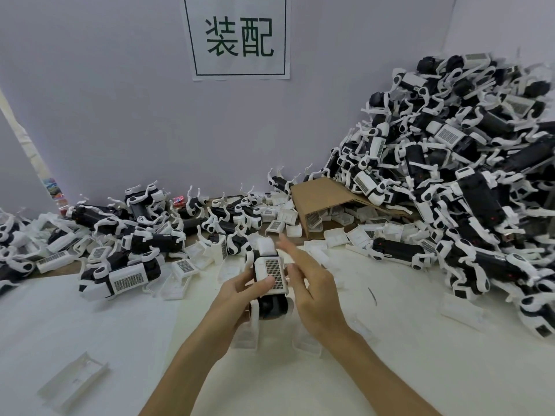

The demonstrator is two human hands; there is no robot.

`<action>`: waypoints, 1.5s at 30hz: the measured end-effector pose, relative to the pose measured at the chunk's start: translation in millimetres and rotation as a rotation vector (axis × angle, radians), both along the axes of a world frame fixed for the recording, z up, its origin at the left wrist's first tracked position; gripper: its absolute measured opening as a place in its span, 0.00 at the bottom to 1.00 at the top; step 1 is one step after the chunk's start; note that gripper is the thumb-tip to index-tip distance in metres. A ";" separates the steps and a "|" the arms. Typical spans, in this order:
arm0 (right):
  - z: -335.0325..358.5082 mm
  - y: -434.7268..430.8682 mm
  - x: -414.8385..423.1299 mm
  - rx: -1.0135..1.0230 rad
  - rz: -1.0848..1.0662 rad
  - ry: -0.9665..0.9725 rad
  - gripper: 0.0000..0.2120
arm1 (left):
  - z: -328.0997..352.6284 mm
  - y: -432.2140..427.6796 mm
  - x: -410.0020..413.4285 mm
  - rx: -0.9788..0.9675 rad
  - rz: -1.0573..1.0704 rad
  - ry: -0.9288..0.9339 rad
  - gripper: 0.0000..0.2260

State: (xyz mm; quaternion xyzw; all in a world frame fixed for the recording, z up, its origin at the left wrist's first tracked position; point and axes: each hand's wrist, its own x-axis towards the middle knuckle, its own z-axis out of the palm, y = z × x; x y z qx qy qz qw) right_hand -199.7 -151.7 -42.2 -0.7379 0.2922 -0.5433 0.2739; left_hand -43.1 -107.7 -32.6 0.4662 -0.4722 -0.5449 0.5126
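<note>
The toy robot dog (pixel 270 274) near the middle of the worktop (pixel 120 325) is black with white legs and a white back panel printed with a fine dark grid. The heap of toys (pixel 450 175) along the right edge is the same black and white, with small red dots on some black bodies. The loose shell (pixel 73 382) near the left front corner is milky white. The worktop is off-white, brown along its far edge. The cardboard (pixel 318 193) is tan. The sign (pixel 237 37) is white with dark green characters and border.

Left hand (pixel 240 288) grips toy dog (pixel 270 273); right hand (pixel 312 283) beside.
</note>
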 end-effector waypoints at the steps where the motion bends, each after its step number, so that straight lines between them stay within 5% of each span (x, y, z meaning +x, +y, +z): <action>1: 1.6 0.9 0.4 0.058 -0.006 -0.049 0.22 | -0.6 -0.7 0.0 -0.029 -0.009 0.014 0.26; 9: 9.6 -1.8 0.5 0.440 0.230 -0.143 0.17 | -2.8 -2.5 2.1 -0.204 -0.051 0.093 0.25; 19: 9.2 1.2 -0.3 0.438 0.328 -0.149 0.17 | -3.8 -0.4 -5.4 -0.257 -0.080 -0.152 0.26; 45: 8.5 4.8 1.8 0.530 0.299 -0.252 0.19 | -8.8 1.0 -7.2 -0.316 -0.072 -0.282 0.23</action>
